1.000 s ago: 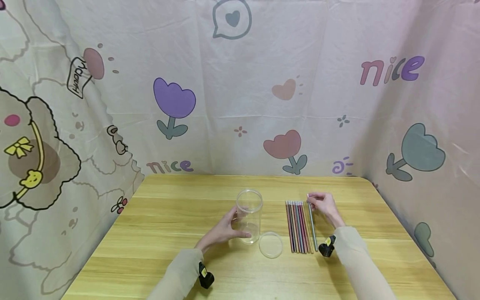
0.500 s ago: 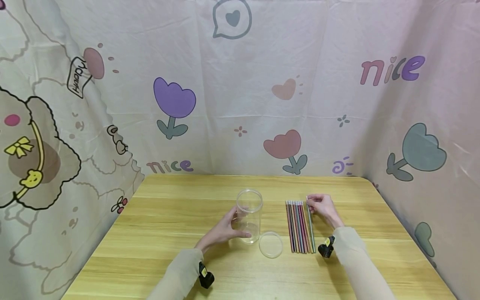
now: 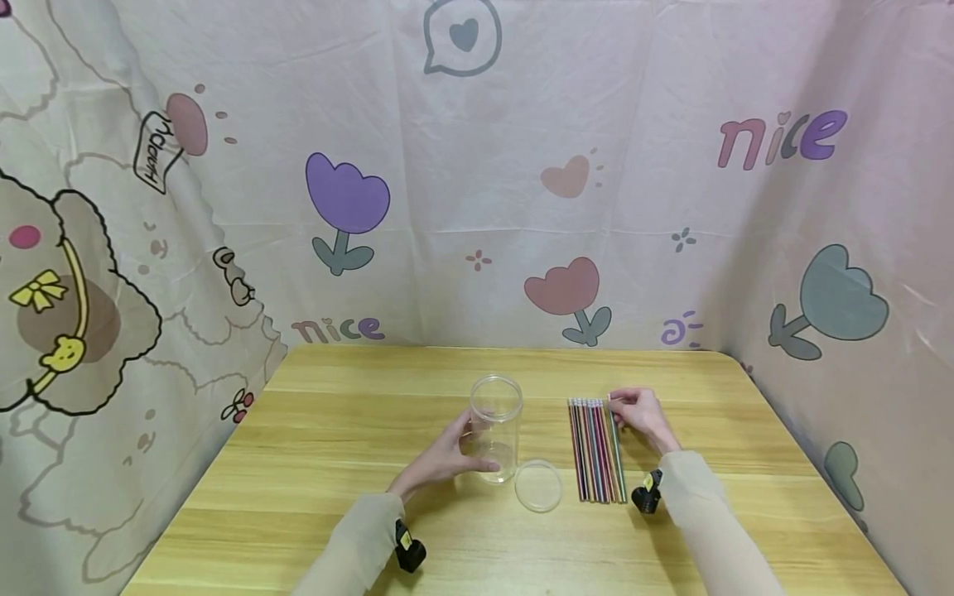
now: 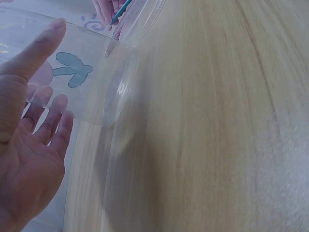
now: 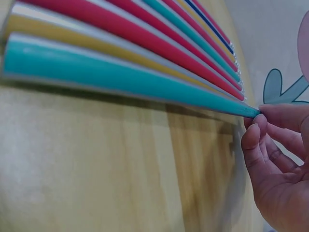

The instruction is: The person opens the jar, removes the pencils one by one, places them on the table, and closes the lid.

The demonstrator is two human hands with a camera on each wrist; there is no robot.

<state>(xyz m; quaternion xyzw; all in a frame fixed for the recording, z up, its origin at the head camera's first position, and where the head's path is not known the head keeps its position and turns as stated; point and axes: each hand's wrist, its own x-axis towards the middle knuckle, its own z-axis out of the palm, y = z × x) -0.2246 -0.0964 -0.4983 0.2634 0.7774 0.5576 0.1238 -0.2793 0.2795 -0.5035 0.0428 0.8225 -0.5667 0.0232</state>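
Note:
A tall clear plastic jar stands upright near the middle of the table, its mouth uncovered. My left hand holds it from the left, thumb in front and fingers round the far side. To the right, several colored pencils lie side by side in a row, their white eraser ends away from me. At the row's right edge lies a teal pencil. Its far end is pinched between the thumb and fingertips of my right hand; the hand covers that tip.
A round clear lid lies flat between the jar and the pencils. The wooden table ends at the back against a printed cloth, which also hangs at both sides. A black wrist camera sits right of the pencils.
My right hand has brought the teal pencil leftward, from a small gap away to close alongside the row. The left hand and the jar have stayed in place.

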